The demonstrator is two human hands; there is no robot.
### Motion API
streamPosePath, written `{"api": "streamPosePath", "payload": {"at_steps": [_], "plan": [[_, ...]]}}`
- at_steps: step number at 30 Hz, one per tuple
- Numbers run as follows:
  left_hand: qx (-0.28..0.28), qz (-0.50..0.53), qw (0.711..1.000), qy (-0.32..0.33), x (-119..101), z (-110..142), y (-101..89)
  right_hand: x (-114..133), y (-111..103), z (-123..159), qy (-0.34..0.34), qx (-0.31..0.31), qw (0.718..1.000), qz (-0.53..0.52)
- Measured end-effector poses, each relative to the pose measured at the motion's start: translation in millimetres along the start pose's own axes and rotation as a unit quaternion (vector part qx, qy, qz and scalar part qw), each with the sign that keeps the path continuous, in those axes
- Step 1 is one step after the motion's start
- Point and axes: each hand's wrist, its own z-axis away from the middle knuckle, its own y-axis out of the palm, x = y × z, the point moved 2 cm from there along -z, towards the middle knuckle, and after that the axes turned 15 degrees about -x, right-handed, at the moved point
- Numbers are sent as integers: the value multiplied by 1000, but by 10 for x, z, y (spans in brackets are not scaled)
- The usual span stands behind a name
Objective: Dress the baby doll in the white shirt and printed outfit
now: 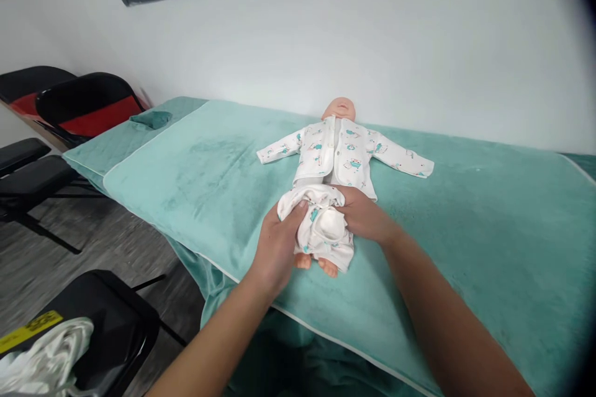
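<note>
A baby doll (342, 108) lies on its back with its head toward the wall. It wears a white printed jacket (352, 158) with its sleeves spread out to both sides. White printed baby pants (321, 226) are bunched around the doll's legs, and its feet (327, 267) stick out below them. My left hand (278, 240) is closed on the left side of the waistband, thumb on top. On the opposite side my right hand (365, 214) grips the same waistband, with its fingertips partly hidden in the fabric.
The doll rests on a bed with a teal velvet cover (186, 161), set against a white wall (261, 56). Black folding chairs with red parts (93, 105) stand at the far left. Nearer, a black chair (114, 329) holds crumpled white cloth (51, 353).
</note>
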Motion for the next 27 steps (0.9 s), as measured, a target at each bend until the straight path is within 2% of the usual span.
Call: {"api": "streamPosePath", "payload": {"at_steps": [3,7,13,18,21,27], "plan": [[-39,27,998,-30,69,225,-79,74,7,7,-13,23,995,97],[-74,90,991,-60,143,509,-182,146,25,15,-30,79,970,226],[-139,128,974,-123,297,776,-264,230,76,53,-10,114,946,303],[-202,144,961,-126,630,834,-335,270,123,111,-17,110,927,357],[-220,113,964,-98,765,814,-398,266,148,129,-38,104,921,373],[-211,14,977,-24,715,687,-517,257,179,128,-25,98,913,394]]}}
